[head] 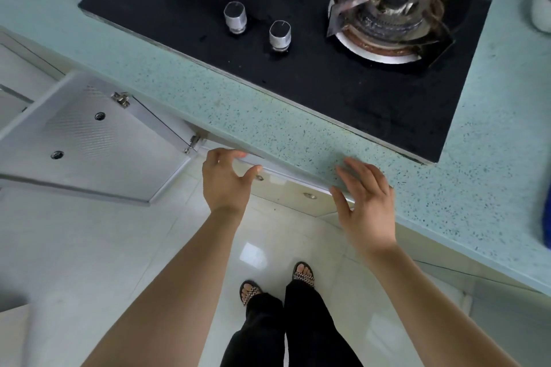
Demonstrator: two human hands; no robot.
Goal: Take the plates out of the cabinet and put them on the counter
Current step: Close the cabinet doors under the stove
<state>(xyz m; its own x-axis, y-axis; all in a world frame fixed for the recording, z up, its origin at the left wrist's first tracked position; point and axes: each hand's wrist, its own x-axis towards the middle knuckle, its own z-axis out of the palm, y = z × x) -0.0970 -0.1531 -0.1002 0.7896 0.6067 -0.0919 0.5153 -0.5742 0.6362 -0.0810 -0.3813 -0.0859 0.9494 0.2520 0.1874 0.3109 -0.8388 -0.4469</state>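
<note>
No plates are in view; the cabinet's inside is hidden under the counter's overhang. The left cabinet door [89, 143] stands swung wide open, its inner face up towards me. The right cabinet door [286, 185] is partly open below the speckled green counter [268, 122]. My left hand [228, 182] grips that door's top edge, fingers over it and thumb beneath. My right hand [366, 199] hovers at the counter's front edge near the door's other end, fingers spread, holding nothing.
A black two-burner gas hob [298, 48] with two metal knobs is set in the counter straight ahead. A white object [541, 0] stands at the far right. White floor tiles and my sandalled feet [277, 281] are below.
</note>
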